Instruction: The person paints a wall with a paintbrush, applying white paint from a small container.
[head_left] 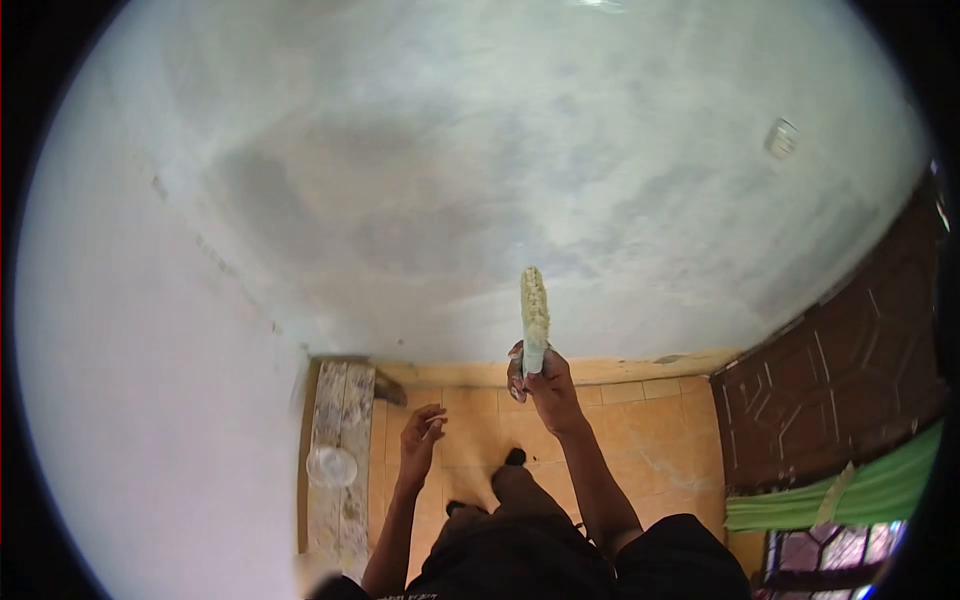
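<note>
A brush (pixel 535 305) with pale, thick bristles is in my right hand (pixel 550 385), its bristle end pointing up in front of the wall (pixel 420 250). My right fingers wrap round the light-coloured base of the brush, and whitish smears show on the fingers. Lower and to the left, my left hand (pixel 424 425) hangs over the tiled floor, its fingers loosely bent and the thumb apart from them. A pale streak shows at its fingertips. Damp-looking grey patches spread over the whitish wall behind the brush.
On the left, a worn, paint-spotted bench (pixel 330 410) carries a translucent round container (pixel 331 467). A dark panelled door (pixel 830 370) and a green curtain (pixel 840 495) are on the right. A switch (pixel 782 138) sits high on the wall. My feet stand on orange tiles (pixel 640 440).
</note>
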